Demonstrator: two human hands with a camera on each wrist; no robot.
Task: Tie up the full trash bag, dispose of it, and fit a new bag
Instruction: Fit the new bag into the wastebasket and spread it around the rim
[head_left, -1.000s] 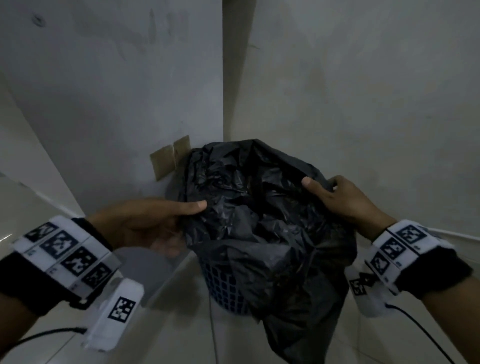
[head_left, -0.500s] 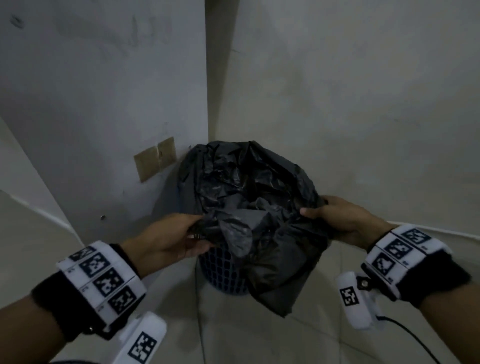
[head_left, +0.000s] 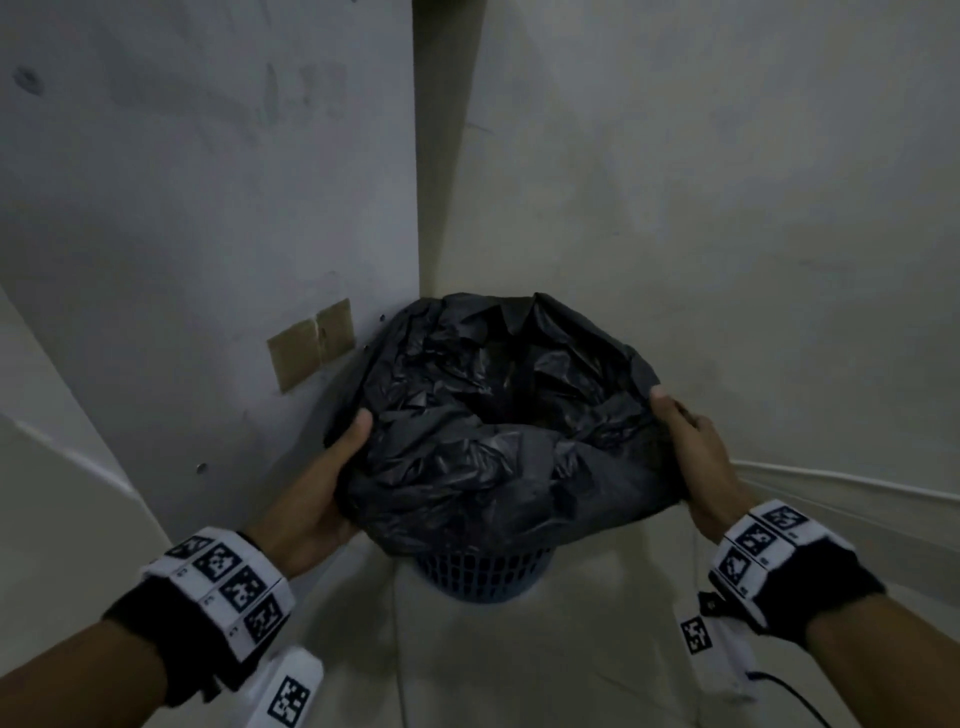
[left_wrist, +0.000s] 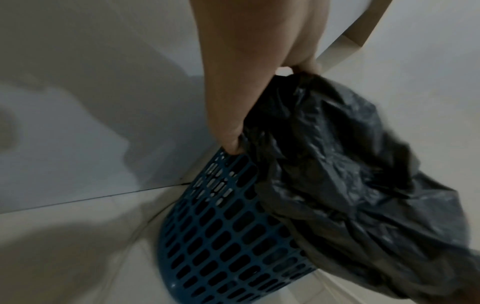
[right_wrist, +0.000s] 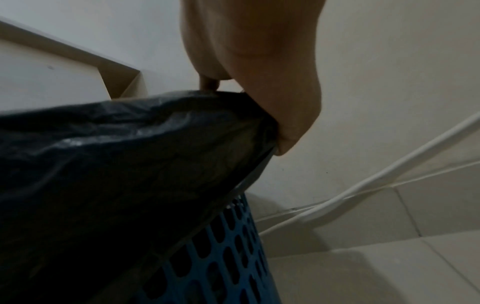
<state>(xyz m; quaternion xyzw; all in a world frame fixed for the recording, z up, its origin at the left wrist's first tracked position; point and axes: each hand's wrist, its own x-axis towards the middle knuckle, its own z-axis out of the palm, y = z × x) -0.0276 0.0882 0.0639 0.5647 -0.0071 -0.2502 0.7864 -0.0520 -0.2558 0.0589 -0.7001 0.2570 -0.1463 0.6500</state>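
Note:
A black trash bag is spread over the mouth of a blue perforated bin that stands in the room's corner. My left hand grips the bag's left edge, thumb on top of the plastic. My right hand grips the bag's right edge the same way. In the left wrist view my fingers hold the bag against the blue bin rim. The right wrist view shows the bag stretched taut over the bin under my hand.
Two walls meet right behind the bin. A tan patch is stuck on the left wall. A white pipe or cable runs along the base of the right wall. Pale floor tiles lie in front of the bin.
Both hands have moved apart and down, drawing the bag wide over the bin's rim; earlier it hung bunched and draped down the front.

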